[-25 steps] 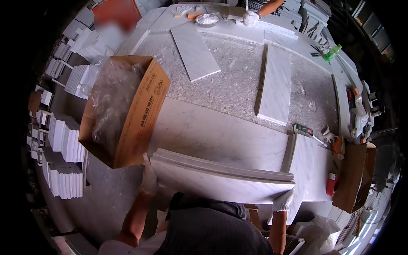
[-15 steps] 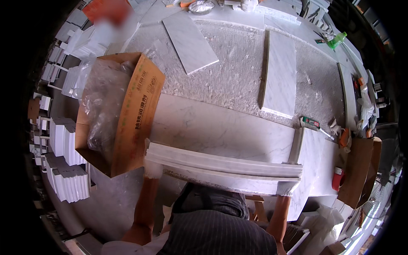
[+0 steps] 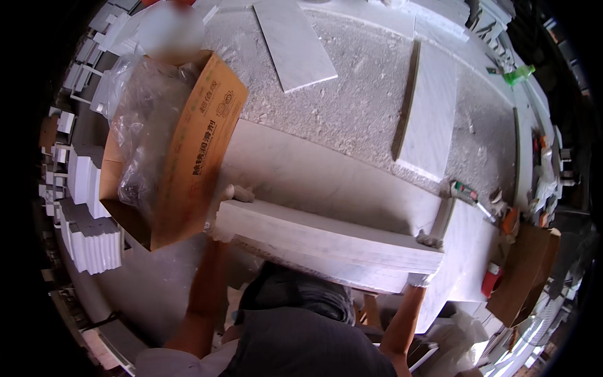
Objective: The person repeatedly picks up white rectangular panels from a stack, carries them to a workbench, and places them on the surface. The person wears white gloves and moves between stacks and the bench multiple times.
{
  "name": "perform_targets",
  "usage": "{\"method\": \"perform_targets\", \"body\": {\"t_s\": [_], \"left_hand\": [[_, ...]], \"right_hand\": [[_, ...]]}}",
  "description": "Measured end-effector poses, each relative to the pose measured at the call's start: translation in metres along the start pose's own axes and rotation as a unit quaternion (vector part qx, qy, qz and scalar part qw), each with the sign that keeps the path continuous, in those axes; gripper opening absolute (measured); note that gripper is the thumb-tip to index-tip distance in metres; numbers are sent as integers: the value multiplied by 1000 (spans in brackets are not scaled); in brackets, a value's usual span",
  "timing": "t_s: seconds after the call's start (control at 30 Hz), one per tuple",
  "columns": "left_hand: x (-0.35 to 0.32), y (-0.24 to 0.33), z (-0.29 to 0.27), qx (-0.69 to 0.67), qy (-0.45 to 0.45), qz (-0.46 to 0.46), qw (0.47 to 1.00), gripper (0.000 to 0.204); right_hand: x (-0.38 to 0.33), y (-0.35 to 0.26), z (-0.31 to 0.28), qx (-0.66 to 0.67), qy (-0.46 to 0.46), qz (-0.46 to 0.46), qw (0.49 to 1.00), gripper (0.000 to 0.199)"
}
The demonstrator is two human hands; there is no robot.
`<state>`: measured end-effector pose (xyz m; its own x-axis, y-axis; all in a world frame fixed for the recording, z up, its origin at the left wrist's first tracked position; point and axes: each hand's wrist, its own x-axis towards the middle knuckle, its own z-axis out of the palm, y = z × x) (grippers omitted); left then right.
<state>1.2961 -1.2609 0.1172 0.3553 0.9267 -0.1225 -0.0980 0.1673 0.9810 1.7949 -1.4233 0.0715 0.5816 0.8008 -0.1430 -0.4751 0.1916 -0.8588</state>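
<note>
A long white marble moulding (image 3: 326, 242) lies across in front of my body, its smooth faces toward me. My left hand (image 3: 220, 231), whitish as if gloved or dusty, is wrapped round its left end, with fingertips over the far edge. At the right end my right hand (image 3: 419, 280) grips likewise, fingers showing at the far side. Beneath and beyond the moulding is a pale marble slab (image 3: 301, 163). A crosswise marble piece (image 3: 461, 251) sits beside the right end.
An open cardboard box (image 3: 204, 151) of clear plastic stands close by my left hand. Two marble panels, a left panel (image 3: 295, 47) and a right panel (image 3: 428, 113), lie on the rough dusty surface. A green-handled knife (image 3: 465, 191) and a red-and-white object (image 3: 492, 279) are at right.
Both hands have turned the moulding, so its stepped ridges no longer face up and a smooth face shows. My fingers now show over its far edge. The view has shifted slightly.
</note>
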Motion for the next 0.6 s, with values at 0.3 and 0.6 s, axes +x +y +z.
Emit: {"method": "perform_targets", "body": {"t_s": [0.3,0.6], "left_hand": [[0,20,10,-17,-22,-64,998,56],[-19,22,2,-47,-9,-144,988,73]], "right_hand": [[-5,-30,9,-169,-32,119,978,58],[6,-13,-5,-113,-47,97,988,48]]}}
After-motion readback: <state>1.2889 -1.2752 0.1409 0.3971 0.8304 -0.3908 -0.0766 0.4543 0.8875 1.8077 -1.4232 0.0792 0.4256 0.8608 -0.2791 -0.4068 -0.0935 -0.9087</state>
